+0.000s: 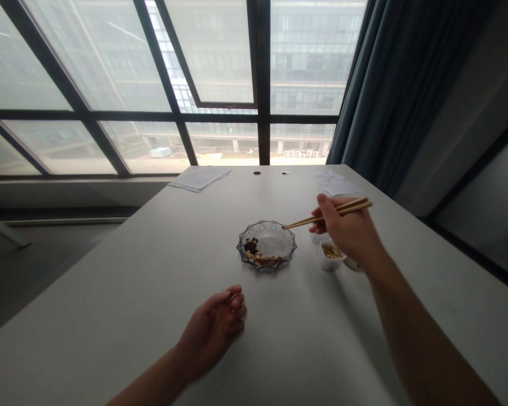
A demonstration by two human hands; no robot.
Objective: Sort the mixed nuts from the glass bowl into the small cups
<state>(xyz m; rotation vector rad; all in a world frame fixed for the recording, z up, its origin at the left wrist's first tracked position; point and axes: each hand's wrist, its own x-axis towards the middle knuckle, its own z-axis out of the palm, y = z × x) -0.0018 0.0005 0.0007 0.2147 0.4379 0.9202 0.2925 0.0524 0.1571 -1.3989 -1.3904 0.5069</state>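
Observation:
A pair of wooden chopsticks (322,214) is held in my right hand (345,225), fingers closed around them. Their tips reach the right rim of a scalloped clear glass dish (295,246); a tiny dark spot shows there, too small to name. Inside the dish, small dark pieces (251,245) lie at the left and yellowish-brown pieces (265,259) along the near side. Below my right hand stands a small white cup (325,262) with similar yellowish pieces (331,251). My left hand (215,318) rests on the table nearer me, empty, its fingers loosely curled.
Another white container (315,238) and a round brownish item (351,264) are partly hidden by my right hand and the cup. Papers lie on the white table (152,270) at far left (201,178) and far right (334,182). Windows and a dark curtain (385,84) stand beyond.

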